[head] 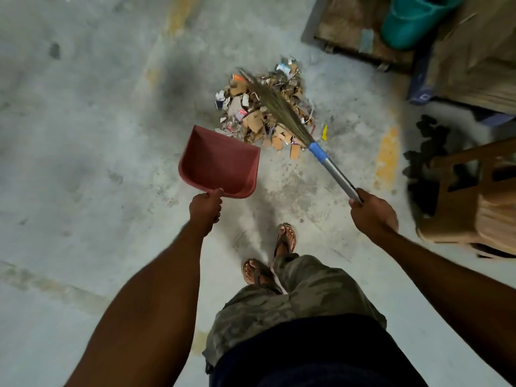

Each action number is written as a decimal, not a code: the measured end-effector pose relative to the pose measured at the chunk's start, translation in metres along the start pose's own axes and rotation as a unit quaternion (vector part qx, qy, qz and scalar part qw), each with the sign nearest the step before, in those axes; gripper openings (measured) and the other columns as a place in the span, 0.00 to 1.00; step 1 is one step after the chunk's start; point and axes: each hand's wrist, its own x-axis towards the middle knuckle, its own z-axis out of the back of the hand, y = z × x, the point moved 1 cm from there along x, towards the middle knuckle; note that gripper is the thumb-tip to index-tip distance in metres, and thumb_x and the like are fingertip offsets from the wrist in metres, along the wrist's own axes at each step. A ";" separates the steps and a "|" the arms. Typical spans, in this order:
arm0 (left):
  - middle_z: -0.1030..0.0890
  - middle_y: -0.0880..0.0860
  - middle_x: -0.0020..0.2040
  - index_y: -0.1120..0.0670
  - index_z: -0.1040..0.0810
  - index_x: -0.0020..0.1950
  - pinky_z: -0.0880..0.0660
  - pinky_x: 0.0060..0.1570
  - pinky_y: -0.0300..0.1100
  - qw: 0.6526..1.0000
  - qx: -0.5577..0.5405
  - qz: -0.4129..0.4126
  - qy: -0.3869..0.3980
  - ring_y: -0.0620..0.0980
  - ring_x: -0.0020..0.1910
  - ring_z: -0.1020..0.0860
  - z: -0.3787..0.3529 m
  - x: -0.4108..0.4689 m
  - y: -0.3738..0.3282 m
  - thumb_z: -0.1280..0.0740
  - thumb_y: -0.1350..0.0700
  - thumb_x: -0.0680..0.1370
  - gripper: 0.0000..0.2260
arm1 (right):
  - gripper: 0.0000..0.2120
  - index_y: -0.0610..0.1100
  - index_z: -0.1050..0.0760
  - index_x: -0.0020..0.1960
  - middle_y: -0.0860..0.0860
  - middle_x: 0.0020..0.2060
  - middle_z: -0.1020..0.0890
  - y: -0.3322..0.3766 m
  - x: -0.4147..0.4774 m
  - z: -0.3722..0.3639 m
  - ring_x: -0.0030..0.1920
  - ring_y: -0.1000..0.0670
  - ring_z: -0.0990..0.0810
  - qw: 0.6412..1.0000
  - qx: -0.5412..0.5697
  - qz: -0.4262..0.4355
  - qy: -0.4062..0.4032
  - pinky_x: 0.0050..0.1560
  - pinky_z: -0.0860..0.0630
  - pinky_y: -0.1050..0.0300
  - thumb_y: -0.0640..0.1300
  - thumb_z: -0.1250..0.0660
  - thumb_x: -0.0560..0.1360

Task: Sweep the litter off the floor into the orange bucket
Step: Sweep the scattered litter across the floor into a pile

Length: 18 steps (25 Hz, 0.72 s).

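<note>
Head view, single frame.

- Left grip [206,209]: your fingers are curled tight round the handle of the red dustpan [220,163]. The pan is tilted with its open mouth toward the litter. Its front lip sits just beside the near-left edge of the heap; contact with the floor [83,135] cannot be told.
- Right grip [372,213]: closed in a fist round the metal shaft of the grass broom [335,174]. The shaft runs diagonally up and left from your fist to a blue collar [318,152].
- Broom bristles [275,104]: laid across the litter pile [251,115] from its near-right side toward its far-left side.
- Litter pile: torn cardboard and paper scraps, heaped on the concrete floor ahead of your feet, between the dustpan and the broom shaft. One yellow scrap [324,132] lies apart, just right of the heap.
- Your feet, in flip-flops [286,240], stand behind the pile.
- Right edge: a brown plastic stool [474,196] with a dark heap [430,141] beyond it.
- Far right corner: a teal plastic container [413,18] on a wooden board [357,29].
</note>
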 end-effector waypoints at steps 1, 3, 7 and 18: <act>0.25 0.54 0.31 0.61 0.20 0.40 0.32 0.26 0.39 1.000 0.000 -0.006 0.004 0.50 0.27 0.28 -0.001 -0.002 -0.006 0.28 0.47 0.78 0.17 | 0.16 0.52 0.26 0.67 0.43 0.51 0.15 -0.002 -0.003 0.007 0.48 0.37 0.18 1.000 -0.021 0.004 -0.009 0.49 0.22 0.47 0.55 0.40 0.82; 0.25 0.54 0.31 0.60 0.21 0.40 0.32 0.26 0.39 1.000 -0.003 -0.012 0.003 0.50 0.27 0.29 -0.005 -0.001 -0.015 0.28 0.48 0.78 0.17 | 0.15 0.51 0.26 0.66 0.44 0.51 0.16 -0.002 0.004 0.019 0.48 0.37 0.18 0.999 -0.041 0.015 -0.009 0.49 0.22 0.47 0.55 0.40 0.82; 0.25 0.54 0.31 0.60 0.21 0.40 0.33 0.25 0.39 1.000 -0.005 -0.008 -0.003 0.50 0.26 0.29 -0.017 0.008 -0.024 0.28 0.47 0.78 0.17 | 0.13 0.51 0.21 0.57 0.45 0.47 0.16 0.003 0.038 0.022 0.44 0.39 0.20 0.999 0.037 0.012 0.037 0.44 0.26 0.51 0.56 0.38 0.80; 0.23 0.53 0.29 0.59 0.19 0.40 0.32 0.25 0.39 0.994 -0.014 0.094 -0.048 0.49 0.26 0.28 -0.061 0.129 0.027 0.28 0.44 0.77 0.19 | 0.23 0.46 0.24 0.45 0.44 0.37 0.18 0.078 0.192 -0.078 0.36 0.39 0.19 0.968 0.167 0.014 0.186 0.39 0.19 0.44 0.67 0.37 0.76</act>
